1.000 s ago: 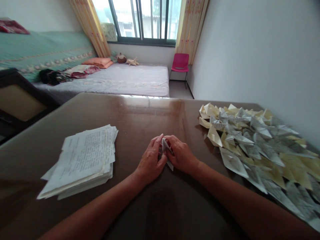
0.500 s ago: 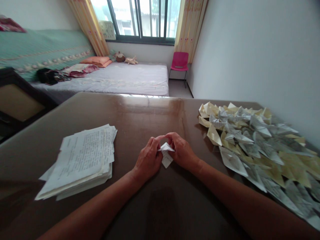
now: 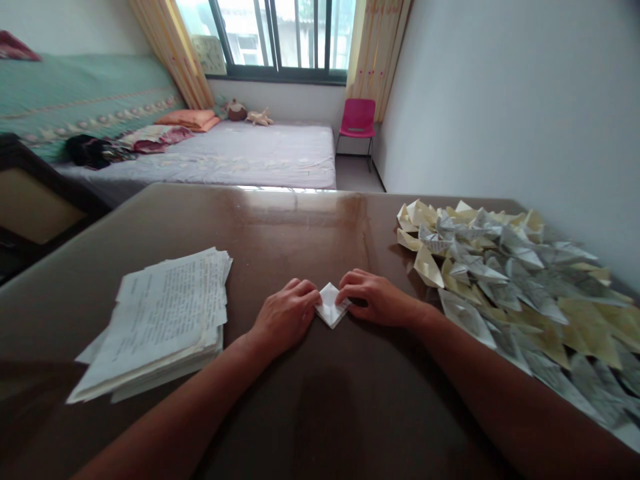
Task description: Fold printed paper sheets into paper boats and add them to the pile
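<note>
Head view, fingers [image 3: 353, 291] partly hiding folded paper [image 3: 331, 309], paper boats [image 3: 535, 293] cropped

I get nearly blown-out daylight from the dark-framed sliding glass window [image 3: 303, 40] at top centre, glare across the far edge of the glossy brown tabletop [image 3: 280, 233], a dim foreground; white and yellow folded-paper boats [image 3: 533, 293] look stretched toward the lower right.

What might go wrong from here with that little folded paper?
The small folded paper might slip or skew, since the left hand and right hand appear to grip only its side corners. The loose, uneven stack of sheets might shift if the nearby left forearm brushes it.
</note>
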The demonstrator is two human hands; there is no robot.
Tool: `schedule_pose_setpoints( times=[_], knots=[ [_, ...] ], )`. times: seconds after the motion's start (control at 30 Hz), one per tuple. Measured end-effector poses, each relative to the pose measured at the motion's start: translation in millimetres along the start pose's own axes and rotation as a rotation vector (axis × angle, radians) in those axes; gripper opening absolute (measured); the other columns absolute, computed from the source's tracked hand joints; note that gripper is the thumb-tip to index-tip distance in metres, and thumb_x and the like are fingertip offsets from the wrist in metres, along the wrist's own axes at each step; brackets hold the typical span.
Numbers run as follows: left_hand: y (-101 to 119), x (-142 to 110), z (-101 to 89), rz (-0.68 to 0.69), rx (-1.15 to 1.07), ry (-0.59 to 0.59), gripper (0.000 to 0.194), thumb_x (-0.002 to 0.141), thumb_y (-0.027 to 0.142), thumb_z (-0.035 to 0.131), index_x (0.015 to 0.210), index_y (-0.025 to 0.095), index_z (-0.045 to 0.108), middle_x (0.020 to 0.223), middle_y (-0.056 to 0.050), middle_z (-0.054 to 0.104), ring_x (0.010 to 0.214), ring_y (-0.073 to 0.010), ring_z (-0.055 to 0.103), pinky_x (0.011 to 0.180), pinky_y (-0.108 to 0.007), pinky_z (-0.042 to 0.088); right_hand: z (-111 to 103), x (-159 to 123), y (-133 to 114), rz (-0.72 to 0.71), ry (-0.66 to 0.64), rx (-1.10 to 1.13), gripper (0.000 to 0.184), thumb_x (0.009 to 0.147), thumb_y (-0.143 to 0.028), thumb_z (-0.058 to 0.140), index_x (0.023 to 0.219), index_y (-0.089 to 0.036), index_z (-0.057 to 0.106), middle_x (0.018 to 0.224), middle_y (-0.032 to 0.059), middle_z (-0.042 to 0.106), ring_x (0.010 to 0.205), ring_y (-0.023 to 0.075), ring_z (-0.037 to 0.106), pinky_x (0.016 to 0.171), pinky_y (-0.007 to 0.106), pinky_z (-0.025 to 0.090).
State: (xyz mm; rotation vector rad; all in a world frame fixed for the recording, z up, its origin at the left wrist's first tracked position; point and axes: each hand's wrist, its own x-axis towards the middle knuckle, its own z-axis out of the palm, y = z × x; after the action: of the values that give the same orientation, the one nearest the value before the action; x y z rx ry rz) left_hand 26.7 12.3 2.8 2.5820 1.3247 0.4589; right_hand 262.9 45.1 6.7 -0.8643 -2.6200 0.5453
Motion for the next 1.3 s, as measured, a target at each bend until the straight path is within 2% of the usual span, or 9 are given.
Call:
schedule_pose_setpoints(
  times=[0.2,0.37,0.53,0.67,0.8,0.93,1.03,1.17,1.3],
  knots=[
    [-7.9,-1.0,-12.6,0.102,0.050,-0.059,0.027,0.093,0.024,0.042,0.094,0.029,0.068,0.102,-0.002,0.066,0.092,-0.0191,0.055,0.074,-0.030,0.047,-10.3,-2.6,9.8,-0.035,-0.078,0.011,0.021,0.085,-0.025,0.061,0.101,-0.030,0.072,0.096,0.0012,0.063,0.090,0.0138,0.056,0.081,0.025,0.045],
    [-12.4,-1.4,-21.0,0.112,0.026,-0.091,0.022,0.089,0.023,0.048,0.082,0.026,0.069,0.092,-0.003,0.066,0.089,-0.0183,0.056,0.071,-0.028,0.047,-13.4,-3.4,11.7,-0.023,-0.102,0.030,0.019,0.085,-0.026,0.062,0.099,-0.031,0.073,0.094,0.0000,0.065,0.090,0.0136,0.057,0.079,0.024,0.045],
    [-5.0,-2.5,-10.3,0.208,-0.072,0.041,0.022,0.090,0.020,0.047,0.094,0.021,0.068,0.101,-0.006,0.064,0.096,-0.0188,0.054,0.084,-0.032,0.048,-12.6,-3.8,12.1,-0.028,-0.089,0.034,0.017,0.084,-0.025,0.062,0.096,-0.029,0.074,0.094,0.0005,0.066,0.088,0.0140,0.057,0.079,0.025,0.045],
    [-2.4,-3.2,-0.8,0.310,-0.102,-0.009,0.023,0.093,0.020,0.045,0.100,0.022,0.067,0.105,-0.003,0.065,0.098,-0.0173,0.054,0.087,-0.031,0.048,-11.9,-3.2,11.5,-0.020,-0.063,0.033,0.016,0.085,-0.026,0.061,0.096,-0.026,0.073,0.095,0.0020,0.065,0.088,0.0141,0.058,0.079,0.025,0.045],
    [-3.8,-3.1,2.3,0.298,-0.075,0.000,0.022,0.094,0.022,0.045,0.098,0.021,0.066,0.104,-0.003,0.066,0.097,-0.0168,0.056,0.087,-0.031,0.049,-8.7,-0.1,5.4,0.037,-0.003,-0.095,0.032,0.093,-0.022,0.048,0.122,-0.027,0.061,0.109,0.0058,0.060,0.098,0.0159,0.055,0.085,0.028,0.044],
    [-4.7,-2.5,2.9,0.287,-0.079,0.012,0.022,0.094,0.023,0.045,0.098,0.020,0.066,0.104,-0.004,0.066,0.099,-0.0173,0.055,0.090,-0.032,0.048,-4.3,2.4,-4.8,0.051,-0.130,-0.350,0.044,0.094,-0.019,0.045,0.136,-0.033,0.047,0.117,0.0073,0.055,0.106,0.0206,0.049,0.087,0.035,0.041],
    [-7.8,-2.3,0.5,0.281,-0.104,-0.024,0.023,0.095,0.025,0.045,0.104,0.022,0.066,0.106,-0.004,0.066,0.100,-0.0170,0.055,0.092,-0.032,0.048,-4.3,2.3,-12.0,0.100,-0.183,-0.455,0.047,0.095,-0.023,0.046,0.140,-0.033,0.040,0.119,0.0087,0.054,0.107,0.0227,0.046,0.085,0.036,0.040],
    [-14.8,-1.9,-2.9,0.322,-0.129,-0.061,0.027,0.094,0.031,0.048,0.116,0.024,0.063,0.112,-0.004,0.064,0.104,-0.0174,0.055,0.094,-0.033,0.048,-6.7,0.8,-17.1,0.145,-0.193,-0.487,0.045,0.094,-0.024,0.046,0.138,-0.031,0.042,0.118,0.0090,0.055,0.107,0.0242,0.046,0.083,0.037,0.039],
    [-17.8,0.2,0.3,0.355,-0.059,-0.063,0.027,0.094,0.031,0.047,0.114,0.026,0.064,0.114,-0.003,0.063,0.104,-0.0173,0.054,0.092,-0.032,0.049,-10.4,0.5,-19.9,0.153,-0.154,-0.417,0.040,0.092,-0.018,0.048,0.131,-0.028,0.051,0.119,0.0092,0.056,0.108,0.0232,0.047,0.084,0.036,0.040]
  ],
)
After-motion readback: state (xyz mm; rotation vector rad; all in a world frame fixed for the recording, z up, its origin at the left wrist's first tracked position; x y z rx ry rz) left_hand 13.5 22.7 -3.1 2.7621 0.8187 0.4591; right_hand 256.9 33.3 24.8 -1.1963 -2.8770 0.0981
